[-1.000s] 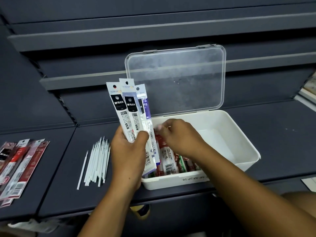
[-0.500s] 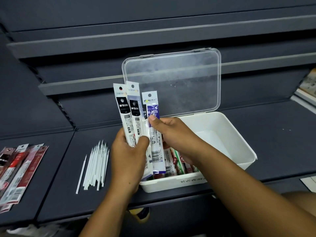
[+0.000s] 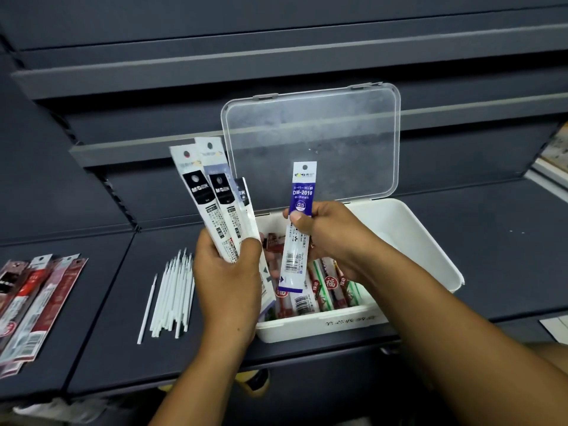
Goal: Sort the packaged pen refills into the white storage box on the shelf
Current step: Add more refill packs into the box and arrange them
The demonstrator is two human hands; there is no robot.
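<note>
The white storage box (image 3: 408,241) stands on the dark shelf with its clear lid (image 3: 310,142) propped open behind it. Several red and green refill packs (image 3: 325,290) lie in its left half. My left hand (image 3: 227,278) grips a fan of black-and-white refill packs (image 3: 212,204) upright at the box's left edge. My right hand (image 3: 329,232) pinches a single blue-and-white refill pack (image 3: 299,222) upright over the box, apart from the fan.
Loose white refill sticks (image 3: 172,296) lie on the shelf left of the box. A pile of red refill packs (image 3: 33,302) sits at the far left. Empty grey shelf rails run above. Paper goods (image 3: 553,155) show at the right edge.
My right hand came up out of the box, took the blue pack from the fan in my left hand and drew it to the right, clear of the others.
</note>
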